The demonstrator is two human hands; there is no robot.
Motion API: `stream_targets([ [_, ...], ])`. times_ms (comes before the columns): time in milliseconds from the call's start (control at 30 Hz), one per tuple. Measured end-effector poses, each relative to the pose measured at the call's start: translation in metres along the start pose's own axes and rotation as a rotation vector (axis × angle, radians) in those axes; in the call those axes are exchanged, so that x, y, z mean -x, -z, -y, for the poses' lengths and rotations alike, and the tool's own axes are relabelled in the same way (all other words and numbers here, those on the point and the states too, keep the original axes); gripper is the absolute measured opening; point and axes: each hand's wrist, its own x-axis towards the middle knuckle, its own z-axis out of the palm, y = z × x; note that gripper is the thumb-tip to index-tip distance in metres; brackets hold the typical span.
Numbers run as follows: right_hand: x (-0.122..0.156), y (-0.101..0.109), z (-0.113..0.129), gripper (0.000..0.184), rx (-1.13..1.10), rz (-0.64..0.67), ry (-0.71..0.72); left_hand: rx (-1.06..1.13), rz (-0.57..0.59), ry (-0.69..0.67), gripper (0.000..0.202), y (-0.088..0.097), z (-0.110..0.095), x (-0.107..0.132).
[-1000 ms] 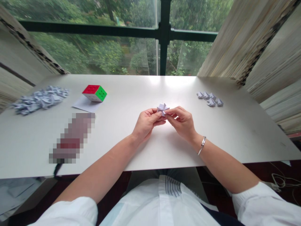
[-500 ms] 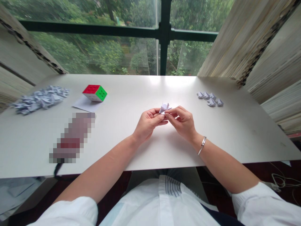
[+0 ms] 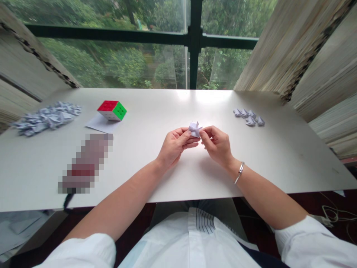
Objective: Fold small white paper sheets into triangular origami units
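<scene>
A small piece of folded white paper (image 3: pixel 195 128), with pointed flaps standing up, is held above the middle of the white table (image 3: pixel 145 130). My left hand (image 3: pixel 173 146) pinches its left side between thumb and fingers, with the other fingers lying below it. At its right corner are the thumb and forefinger of my right hand (image 3: pixel 217 145), closed on the edge. My right wrist wears a silver bracelet (image 3: pixel 240 172). The fingertips hide part of the paper's lower edge.
A heap of folded paper pieces (image 3: pixel 50 118) lies at the far left. Beside it a puzzle cube (image 3: pixel 112 110) rests on a sheet of paper (image 3: pixel 97 124). Nearer is a blurred-out object (image 3: pixel 86 163) with a black strap. Several folded pieces (image 3: pixel 251 121) lie at the right.
The folded paper has turned and tilted in my left hand, whose thumb now lies over its left side. My right fingers have shifted slightly right, to the paper's corner.
</scene>
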Motion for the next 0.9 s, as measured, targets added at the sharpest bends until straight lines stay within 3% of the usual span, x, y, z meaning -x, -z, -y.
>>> stream_targets([
  [467,-0.0002,0.0004,-0.0022,0.02,-0.053,0.01,-0.072,-0.037,-0.054,0.028,0.028,0.0004,-0.0026,-0.0015],
  [667,-0.0005,0.0011,-0.0016,0.025,-0.079,0.096,-0.027,0.001,-0.055,0.034,0.042,0.0032,-0.004,-0.0015],
  [800,-0.0018,0.0025,-0.0016,0.039,-0.068,0.087,0.005,0.016,-0.036,0.068,0.044,0.0057,-0.0046,-0.0005],
  [900,-0.0034,0.0038,-0.0018,0.025,-0.038,0.101,0.04,-0.007,-0.006,0.107,0.039,0.0054,-0.0058,0.0005],
])
